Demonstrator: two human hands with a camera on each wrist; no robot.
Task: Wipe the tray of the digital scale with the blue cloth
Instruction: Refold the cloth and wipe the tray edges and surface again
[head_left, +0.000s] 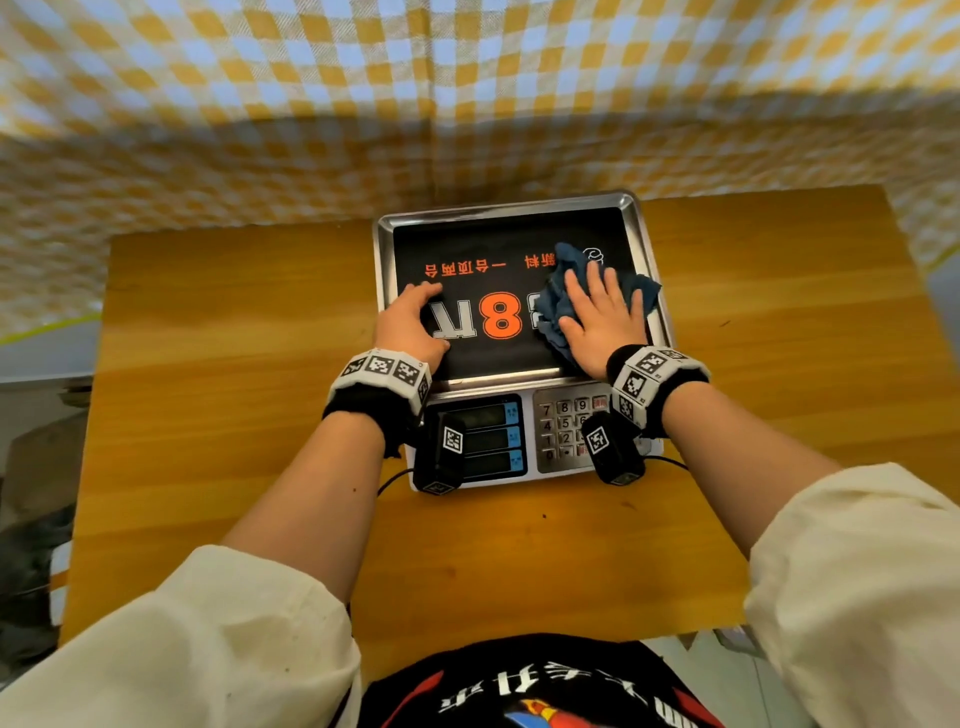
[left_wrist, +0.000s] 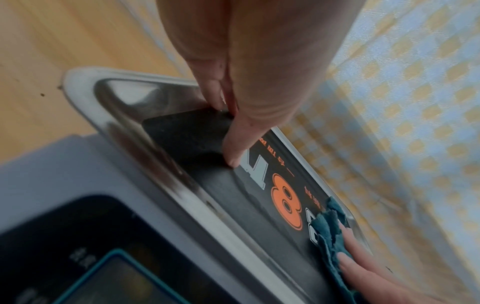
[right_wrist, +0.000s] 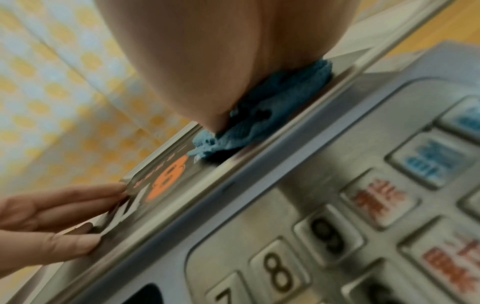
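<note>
Blue cloth (head_left: 566, 291) lies bunched under the right hand's (head_left: 602, 322) flat, spread fingers (head_left: 597, 286), pressed onto the tray's (head_left: 636, 228) right side for wiping. Left hand (head_left: 410, 327), fingers loosely bent and gripping nothing, braces the tray's left edge, likely steadying the digital scale (head_left: 571, 395) on the tabletop (head_left: 234, 415).

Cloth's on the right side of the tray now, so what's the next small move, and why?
Probably sweep the right hand leftward, pressing the blue cloth across the tray toward the orange 8. The cloth covers only the right part, and the left hand steadies the left edge.
</note>
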